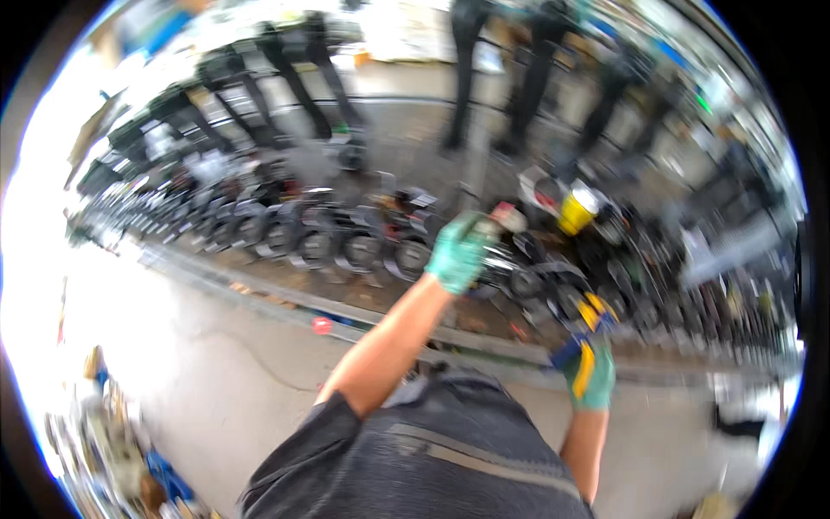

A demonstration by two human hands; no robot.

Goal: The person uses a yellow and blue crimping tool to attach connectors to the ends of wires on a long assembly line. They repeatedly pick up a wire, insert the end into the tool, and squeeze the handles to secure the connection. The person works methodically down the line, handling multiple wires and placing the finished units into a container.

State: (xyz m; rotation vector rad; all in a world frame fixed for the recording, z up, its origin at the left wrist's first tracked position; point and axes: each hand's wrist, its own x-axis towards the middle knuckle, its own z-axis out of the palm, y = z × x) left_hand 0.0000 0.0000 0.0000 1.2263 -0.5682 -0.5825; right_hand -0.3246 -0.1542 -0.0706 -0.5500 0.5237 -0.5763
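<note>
Overhead, the view is blurred by motion, so fine detail is lost. At about one o'clock from the picture's centre, the left hand (458, 253), in a green glove, reaches out over a long row of dark round metal parts (346, 242) and is closed around the top of a small dark piece with a pale reddish end (506, 216); how tightly the fingers wrap it cannot be told through the blur. At about four o'clock, the right hand (590, 374), also gloved in green, is curled shut around the handle of a yellow and blue tool (588, 324), whose head points up toward the row. The two hands are near each other but apart. The row of parts runs from nine o'clock across to three o'clock along a low rail (259, 290) on the concrete floor (216, 363). A yellow container (577, 212) sits just beyond the left hand, at about two o'clock. Dark trouser legs (467, 78) of other people stand at twelve o'clock.
</note>
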